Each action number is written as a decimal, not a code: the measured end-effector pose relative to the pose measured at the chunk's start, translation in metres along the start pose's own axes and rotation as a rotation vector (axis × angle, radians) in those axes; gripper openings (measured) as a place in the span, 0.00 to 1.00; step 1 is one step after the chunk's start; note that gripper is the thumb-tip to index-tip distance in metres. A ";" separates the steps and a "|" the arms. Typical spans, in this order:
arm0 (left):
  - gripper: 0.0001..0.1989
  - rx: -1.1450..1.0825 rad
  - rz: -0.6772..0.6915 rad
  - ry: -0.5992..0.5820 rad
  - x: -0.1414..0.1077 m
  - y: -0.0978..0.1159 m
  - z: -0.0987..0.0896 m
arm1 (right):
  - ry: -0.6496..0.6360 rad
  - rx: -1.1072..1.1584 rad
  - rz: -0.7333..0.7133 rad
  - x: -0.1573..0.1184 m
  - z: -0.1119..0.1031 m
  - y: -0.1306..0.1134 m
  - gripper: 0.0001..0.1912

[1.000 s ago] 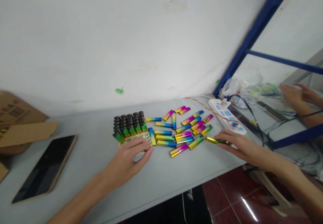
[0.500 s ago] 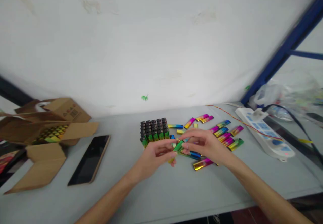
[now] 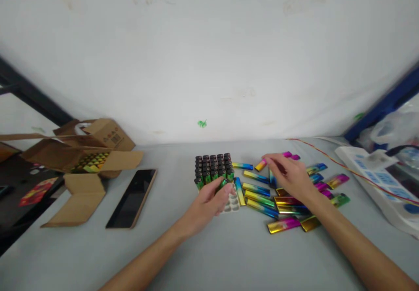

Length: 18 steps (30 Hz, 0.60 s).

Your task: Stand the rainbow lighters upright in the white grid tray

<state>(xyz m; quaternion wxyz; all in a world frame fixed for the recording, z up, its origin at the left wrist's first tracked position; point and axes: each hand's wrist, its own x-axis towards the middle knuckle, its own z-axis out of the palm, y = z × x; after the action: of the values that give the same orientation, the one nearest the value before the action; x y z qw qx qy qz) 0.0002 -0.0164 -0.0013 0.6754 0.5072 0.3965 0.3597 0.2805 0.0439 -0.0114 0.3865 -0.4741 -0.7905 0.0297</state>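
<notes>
My left hand (image 3: 207, 201) is closed around a green lighter-shaped stick (image 3: 224, 182), whose upper end shows above the thumb and fingers. Under and beside that hand lies a white tray (image 3: 233, 203) with rows of round-cornered hollows. Behind it stand several upright green sticks with black tops (image 3: 212, 164), packed in close rows. My right hand (image 3: 290, 175) reaches over the loose sticks, its thumb and fingertips at the far end of a magenta-and-yellow lighter-shaped stick (image 3: 260, 165) on the table. A dark blue stick (image 3: 272, 179) partly shows beneath this hand.
Loose shiny blue-and-yellow sticks (image 3: 257, 189) and magenta ones (image 3: 284, 224) lie scattered at centre right. Left are a phone (image 3: 132, 198) and an open cardboard box (image 3: 81, 195) with sticks inside. A power strip (image 3: 376, 177) lies right, crossed by a thin red-and-yellow wire (image 3: 330, 160).
My hands were together at one green stick; now they are apart. The right hand has let go of it and moved away to the loose sticks. The camera view has shifted slightly.
</notes>
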 end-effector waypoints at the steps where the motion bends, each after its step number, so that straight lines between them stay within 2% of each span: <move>1: 0.26 0.031 0.014 0.020 0.000 0.001 0.001 | 0.030 -0.025 0.005 -0.003 -0.005 0.001 0.15; 6: 0.32 0.084 0.007 0.148 0.001 0.005 0.009 | 0.122 -0.129 0.065 -0.003 -0.023 0.006 0.17; 9: 0.33 0.158 0.022 0.183 0.003 0.004 0.010 | 0.118 -0.187 0.041 -0.002 -0.022 0.008 0.18; 13: 0.28 0.211 0.046 0.226 0.004 -0.002 0.006 | 0.097 -0.205 0.014 -0.003 -0.016 0.009 0.17; 18: 0.26 0.146 -0.012 0.221 0.002 -0.002 0.006 | 0.087 -0.199 0.004 -0.005 -0.012 0.009 0.17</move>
<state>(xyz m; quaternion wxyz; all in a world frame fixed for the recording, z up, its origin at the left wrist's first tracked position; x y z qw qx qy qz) 0.0070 -0.0172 -0.0023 0.5910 0.5098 0.4967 0.3797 0.2963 0.0415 -0.0095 0.3714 -0.5126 -0.7711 -0.0690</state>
